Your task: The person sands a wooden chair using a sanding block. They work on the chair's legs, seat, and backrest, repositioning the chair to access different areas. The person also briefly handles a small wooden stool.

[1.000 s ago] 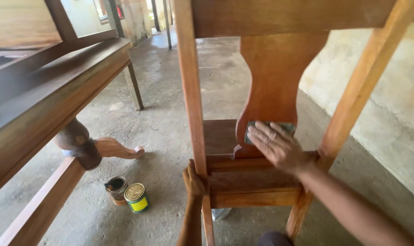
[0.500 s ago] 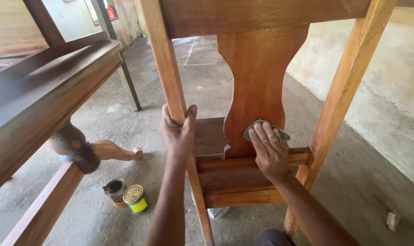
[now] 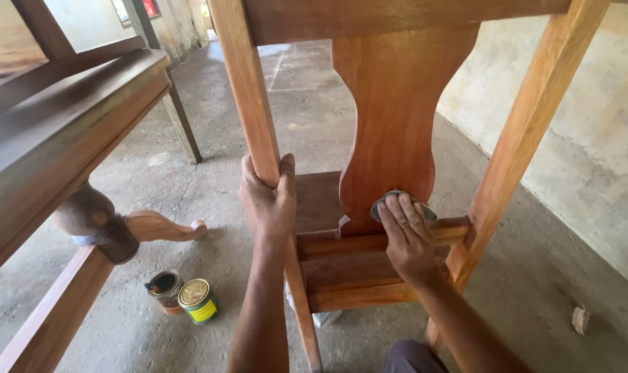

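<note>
At the far left a big dark brown wooden furniture piece with a thick moulded edge point(image 3: 65, 138) fills the corner, and its round turned leg with a curled foot point(image 3: 103, 224) hangs out over the grey concrete floor point(image 3: 210, 159). Just under that leg two small round tins stand on the floor, touching each other: an open dark tin point(image 3: 163, 287) and a shut tin with a gold lid and yellow side point(image 3: 198, 301). There is bare floor all around the tins.

Next comes the reddish-brown wooden chair frame point(image 3: 390, 117). The left hand point(image 3: 267, 200) has its grip wrapped tight around the chair's left upright post point(image 3: 248, 90), with the thumb on one side and the fingers on the other. Between this post and the dark furniture there is a wide open stretch of floor.

In the middle stands the wide curvy back board. The right hand point(image 3: 405, 238) presses a small grey round pad point(image 3: 395, 200) flat against the bottom edge of that board, just above the lower cross rail point(image 3: 341, 243). Its fingers lie spread over the pad, so the grip is pushing on the pad, not closed around it.

To the right is the other upright post point(image 3: 528, 131), leaning a bit. Past it the floor runs to a pale rough wall point(image 3: 590, 124), and a little scrap of paper point(image 3: 579, 319) lies there.
</note>
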